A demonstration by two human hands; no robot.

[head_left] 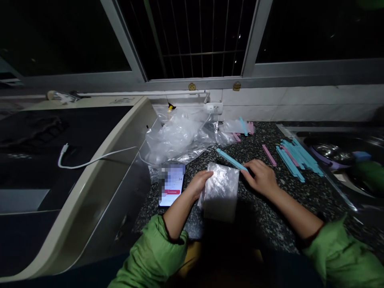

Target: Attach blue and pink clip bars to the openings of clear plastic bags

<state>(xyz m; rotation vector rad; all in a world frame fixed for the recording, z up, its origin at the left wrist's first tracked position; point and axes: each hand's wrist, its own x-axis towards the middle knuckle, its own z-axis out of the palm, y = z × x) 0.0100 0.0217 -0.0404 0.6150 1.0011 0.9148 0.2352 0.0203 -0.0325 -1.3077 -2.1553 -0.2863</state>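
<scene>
My left hand [198, 184] is closed on the upper left edge of a stack of clear plastic bags [222, 194], its thumb lying on top. My right hand [261, 176] pinches the near end of a light blue plastic strip [230, 159], which points away to the upper left, just beyond the bags' top edge. Right of my right hand, a pink strip [269, 155] lies alone on the dark speckled countertop. Farther right is a loose pile of blue strips [300, 156] with some pink among them.
A lit phone [172, 185] lies left of my left hand. Crumpled clear plastic [180, 136] and a bag with strips [237, 127] lie by the wall socket [214, 108]. A sink [330, 154] is at right, a large cream-edged appliance [120, 132] with a white cable [99, 159] at left.
</scene>
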